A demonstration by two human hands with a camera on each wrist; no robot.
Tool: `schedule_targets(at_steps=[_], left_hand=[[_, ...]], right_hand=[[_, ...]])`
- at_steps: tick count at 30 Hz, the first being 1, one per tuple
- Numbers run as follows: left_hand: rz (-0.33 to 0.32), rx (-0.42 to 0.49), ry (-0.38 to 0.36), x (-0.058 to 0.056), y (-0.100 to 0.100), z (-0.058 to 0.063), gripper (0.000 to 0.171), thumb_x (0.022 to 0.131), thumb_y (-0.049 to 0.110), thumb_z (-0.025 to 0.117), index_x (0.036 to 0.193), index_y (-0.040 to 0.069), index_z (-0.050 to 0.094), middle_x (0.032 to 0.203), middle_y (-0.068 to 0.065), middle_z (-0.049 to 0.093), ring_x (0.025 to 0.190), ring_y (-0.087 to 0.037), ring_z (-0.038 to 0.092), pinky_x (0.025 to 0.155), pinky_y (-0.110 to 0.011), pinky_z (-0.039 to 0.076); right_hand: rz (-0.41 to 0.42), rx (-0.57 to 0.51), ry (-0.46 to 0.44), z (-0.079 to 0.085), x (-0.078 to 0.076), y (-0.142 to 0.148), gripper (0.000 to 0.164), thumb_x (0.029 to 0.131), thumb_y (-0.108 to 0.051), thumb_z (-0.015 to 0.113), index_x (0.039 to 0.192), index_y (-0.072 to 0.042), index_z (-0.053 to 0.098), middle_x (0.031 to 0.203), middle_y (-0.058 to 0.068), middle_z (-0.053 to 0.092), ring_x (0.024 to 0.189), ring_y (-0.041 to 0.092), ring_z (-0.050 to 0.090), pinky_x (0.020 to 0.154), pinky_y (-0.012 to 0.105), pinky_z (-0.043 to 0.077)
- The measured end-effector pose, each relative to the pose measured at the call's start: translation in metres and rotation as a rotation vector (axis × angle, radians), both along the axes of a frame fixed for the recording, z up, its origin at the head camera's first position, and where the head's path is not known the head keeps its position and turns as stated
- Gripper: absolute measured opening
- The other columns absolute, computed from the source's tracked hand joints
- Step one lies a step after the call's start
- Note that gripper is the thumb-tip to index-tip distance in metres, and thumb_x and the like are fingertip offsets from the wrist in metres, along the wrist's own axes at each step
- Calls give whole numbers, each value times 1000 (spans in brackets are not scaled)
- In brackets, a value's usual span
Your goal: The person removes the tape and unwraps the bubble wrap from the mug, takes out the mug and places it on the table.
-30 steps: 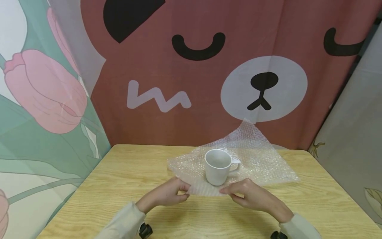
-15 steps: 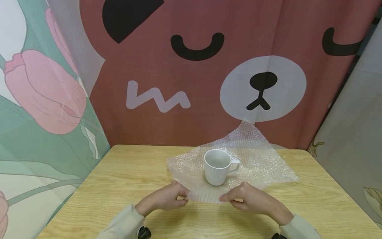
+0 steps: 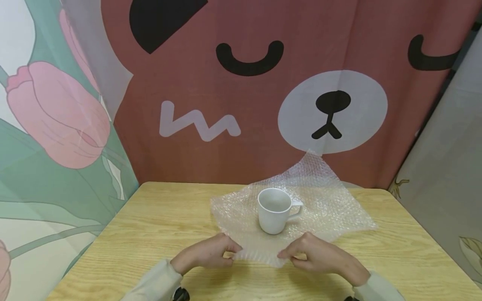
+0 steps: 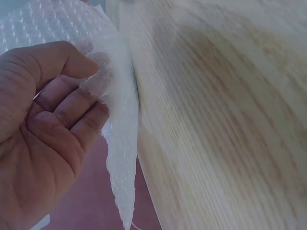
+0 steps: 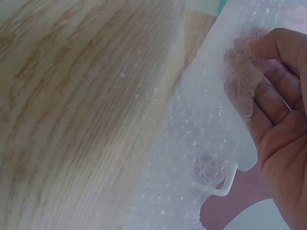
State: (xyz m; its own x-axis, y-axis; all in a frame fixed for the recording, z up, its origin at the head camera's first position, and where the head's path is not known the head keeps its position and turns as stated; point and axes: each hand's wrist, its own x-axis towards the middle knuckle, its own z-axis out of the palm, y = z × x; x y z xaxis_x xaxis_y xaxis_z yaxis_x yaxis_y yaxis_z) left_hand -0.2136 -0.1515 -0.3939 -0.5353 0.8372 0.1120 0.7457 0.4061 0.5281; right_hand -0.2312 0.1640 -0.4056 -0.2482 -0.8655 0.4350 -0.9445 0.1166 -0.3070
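A white mug [image 3: 274,215] stands upright on a sheet of bubble wrap [image 3: 327,205], its handle pointing right. My left hand [image 3: 214,251] pinches the sheet's near edge on the left between thumb and fingers. In the left wrist view, the thumb of the left hand [image 4: 53,110] presses the crumpled film against the fingers. On the right of that same edge, my right hand [image 3: 316,255] pinches the wrap. Through the film in the right wrist view, the fingers of the right hand [image 5: 280,91] show behind it, and the mug's handle [image 5: 228,182] appears below.
All of this is on a light wood-grain table [image 3: 169,209]. Behind it hangs a brown curtain [image 3: 188,159] with a bear face, which a raised corner of the wrap overlaps. A flower-print curtain [image 3: 56,188] hangs at the left, a pale one [image 3: 444,167] at the right.
Both hands have come slightly nearer the person, drawing the near edge of the bubble wrap with them. The strip in front of the mug has lengthened; the mug has not moved.
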Motion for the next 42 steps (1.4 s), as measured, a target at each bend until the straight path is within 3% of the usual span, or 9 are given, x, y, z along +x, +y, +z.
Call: schedule_targets(at_steps=[3, 6, 8, 10, 15, 21, 27, 34, 42], left_hand=[[-21, -22, -14, -1, -1, -2, 22, 74, -12, 60, 73, 8, 53, 69, 12, 44, 59, 2, 30, 59, -9, 33], [-7, -45, -20, -1, -2, -2, 26, 74, -14, 59, 91, 4, 69, 87, 14, 61, 67, 4, 40, 66, -8, 38], [5, -63, -14, 0, -2, -2, 39, 74, -16, 58, 105, 4, 72, 104, 9, 67, 81, 5, 52, 73, -10, 42], [14, -66, -11, 1, -2, -1, 54, 73, -19, 56, 119, 6, 70, 120, 2, 65, 104, 0, 55, 83, -13, 45], [45, -28, -61, 1, -3, -1, 57, 74, -23, 50, 119, 5, 69, 121, -1, 64, 113, -5, 54, 78, -16, 47], [92, -23, -33, 0, -2, -3, 35, 88, -6, 57, 121, 2, 67, 124, -4, 63, 118, -11, 54, 97, -23, 44], [131, -49, 19, 1, 1, -6, 33, 93, 10, 62, 124, -1, 64, 126, -7, 62, 121, -17, 54, 103, -28, 40], [234, -165, 7, 6, 5, -9, 57, 93, 36, 64, 135, -2, 54, 140, -13, 51, 133, -26, 42, 111, -45, 30], [276, -239, -69, 10, 12, -16, 89, 83, 50, 71, 144, -6, 39, 151, -21, 33, 141, -32, 26, 114, -48, 20]], right_hand=[[-2, 6, -13, -2, 0, 0, 35, 75, 11, 63, 103, -6, 75, 100, -2, 72, 94, 5, 65, 78, 16, 52], [-7, 12, -22, -4, 0, 0, 35, 75, 10, 63, 103, -7, 75, 100, -3, 72, 95, 5, 65, 78, 16, 52], [-14, 18, -30, -5, 0, -1, 35, 76, 10, 62, 103, -7, 75, 101, -3, 72, 95, 5, 65, 79, 17, 52], [-22, 26, -41, -5, 0, 0, 35, 75, 9, 61, 104, -6, 75, 101, -3, 71, 95, 6, 65, 79, 18, 53], [-47, 44, -97, -6, 1, 1, 36, 76, 6, 58, 106, -5, 74, 104, -2, 71, 97, 9, 65, 80, 21, 53], [-94, 52, -101, -8, 0, 0, 24, 87, -2, 59, 106, -4, 74, 104, -1, 71, 94, 8, 65, 80, 21, 54], [-137, 112, -68, -13, -1, -2, 23, 90, -14, 66, 108, -1, 72, 106, 4, 71, 99, 16, 66, 83, 30, 55], [-205, 199, -57, -19, 2, -3, 42, 90, -26, 68, 122, 1, 64, 121, 10, 65, 112, 23, 61, 94, 40, 50], [-287, 315, -131, -25, 8, -4, 66, 91, -45, 63, 137, 1, 51, 138, 15, 52, 126, 29, 49, 103, 43, 41]])
